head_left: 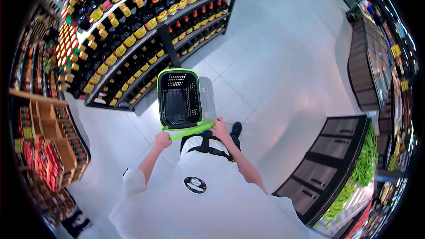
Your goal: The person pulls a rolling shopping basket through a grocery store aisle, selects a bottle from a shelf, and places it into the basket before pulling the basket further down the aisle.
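A black shopping basket (180, 99) with a bright green rim hangs or stands in front of my body, and nothing shows inside it. Its green handle (191, 130) runs across the near side, close to my waist. My left hand (163, 140) is closed around the handle's left end. At the other end, my right hand (219, 126) has its fingers wrapped around the same handle. Whether the basket rests on the floor or is held up, I cannot tell.
Ahead and left stands a dark shelf unit (166, 33) full of dark bottles with yellow labels. Wooden display boxes (48, 128) with red packages are at the left. A dark cabinet (330, 155) topped with green vegetables (365, 159) is at the right. Pale floor tiles (274, 62) lie between.
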The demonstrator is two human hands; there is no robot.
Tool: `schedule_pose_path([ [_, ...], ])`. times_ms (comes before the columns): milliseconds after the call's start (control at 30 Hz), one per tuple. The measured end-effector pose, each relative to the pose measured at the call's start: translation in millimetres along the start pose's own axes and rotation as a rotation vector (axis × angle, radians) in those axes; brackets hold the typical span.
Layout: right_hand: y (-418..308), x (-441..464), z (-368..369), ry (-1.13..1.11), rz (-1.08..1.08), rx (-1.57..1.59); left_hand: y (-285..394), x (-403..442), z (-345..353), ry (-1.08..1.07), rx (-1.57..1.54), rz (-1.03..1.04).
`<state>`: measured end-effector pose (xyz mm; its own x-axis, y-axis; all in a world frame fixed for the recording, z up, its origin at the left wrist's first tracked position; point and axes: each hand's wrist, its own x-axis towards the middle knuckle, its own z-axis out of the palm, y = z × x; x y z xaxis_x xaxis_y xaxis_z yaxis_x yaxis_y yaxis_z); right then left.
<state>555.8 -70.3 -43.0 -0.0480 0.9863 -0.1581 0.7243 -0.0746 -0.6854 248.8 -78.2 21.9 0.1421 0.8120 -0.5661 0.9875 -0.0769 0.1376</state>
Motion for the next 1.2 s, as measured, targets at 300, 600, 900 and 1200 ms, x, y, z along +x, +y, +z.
schedule_pose_path([
  [300,25,66,-67,-0.361,-0.19,-0.16,80,-8,20,0.183,-0.318,-0.4],
  [600,52,114,-88,-0.366,-0.387,-0.176,164,-9,49,0.497,-0.601,-0.634],
  [900,15,128,-86,-0.488,-0.438,-0.283,176,-24,74,0.587,-0.661,-0.735],
  [1200,-57,110,-23,-0.431,-0.781,-0.271,142,-66,134,0.419,-0.708,-0.841],
])
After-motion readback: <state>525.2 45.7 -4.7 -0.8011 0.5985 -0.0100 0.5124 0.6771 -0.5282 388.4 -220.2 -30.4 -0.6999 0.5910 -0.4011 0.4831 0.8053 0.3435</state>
